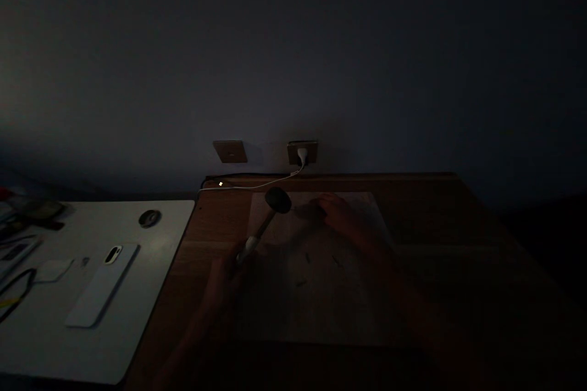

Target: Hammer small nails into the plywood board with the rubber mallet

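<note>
My left hand [224, 278] is closed round the pale grip of a mallet [265, 220]. The mallet has a dark rounded head, raised above the left part of a pale wooden board [275, 317]. Over the board's far part, my right hand [337, 212] has its fingers bent together with the tips pointing left, to the right of the mallet head. Whatever those fingers hold, if anything, is lost in the dark. Small thin dark pieces [307, 258] lie scattered on the board between my hands; their kind is too dim to tell.
The board lies on a brown wooden table [440, 220] against a wall. A white plug [302, 156] sits in a wall socket, its cable [257, 186] running left along the back edge. A white table [169, 281] on the left bears a phone [103, 287] and a tape roll [149, 218].
</note>
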A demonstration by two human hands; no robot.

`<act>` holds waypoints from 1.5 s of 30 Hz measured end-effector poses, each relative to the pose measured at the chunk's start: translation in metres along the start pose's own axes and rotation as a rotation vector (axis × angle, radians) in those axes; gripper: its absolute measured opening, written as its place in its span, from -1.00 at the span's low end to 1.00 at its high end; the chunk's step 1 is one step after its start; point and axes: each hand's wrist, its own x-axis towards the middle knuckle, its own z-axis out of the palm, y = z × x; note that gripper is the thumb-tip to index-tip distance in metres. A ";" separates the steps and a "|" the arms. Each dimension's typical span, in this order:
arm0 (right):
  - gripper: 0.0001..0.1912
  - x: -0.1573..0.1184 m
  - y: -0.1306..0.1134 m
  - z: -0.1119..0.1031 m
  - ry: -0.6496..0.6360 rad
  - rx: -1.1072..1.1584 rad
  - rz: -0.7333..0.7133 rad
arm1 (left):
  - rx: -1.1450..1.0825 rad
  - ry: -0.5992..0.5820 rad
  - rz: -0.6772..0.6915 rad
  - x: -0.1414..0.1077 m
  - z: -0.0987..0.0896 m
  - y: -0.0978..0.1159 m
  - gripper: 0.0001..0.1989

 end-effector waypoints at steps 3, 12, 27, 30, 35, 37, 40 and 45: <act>-0.42 0.003 0.002 0.004 0.016 0.003 0.017 | 0.011 -0.012 -0.007 -0.001 -0.001 -0.001 -0.41; -0.61 0.005 0.003 0.008 0.094 0.079 0.144 | 0.020 -0.037 0.054 0.013 0.013 0.021 -0.44; -0.91 0.000 0.005 0.019 0.221 0.222 0.236 | 0.178 -0.051 0.123 0.031 0.030 0.053 -0.57; -0.88 0.001 0.003 0.021 0.233 0.245 0.235 | 0.193 -0.033 0.132 0.032 0.027 0.052 -0.57; -0.67 -0.003 0.005 0.020 0.243 0.268 0.244 | 0.270 -0.069 0.139 0.033 0.025 0.057 -0.62; -0.59 -0.012 0.008 0.015 0.257 0.262 0.234 | 0.339 -0.094 0.134 0.033 0.026 0.061 -0.63; -0.64 -0.036 0.011 0.005 0.267 0.238 0.213 | 0.385 -0.147 0.154 0.033 0.027 0.065 -0.66; -0.76 -0.086 0.003 -0.006 0.150 0.223 0.087 | 0.421 -0.126 0.156 0.035 0.032 0.062 -0.66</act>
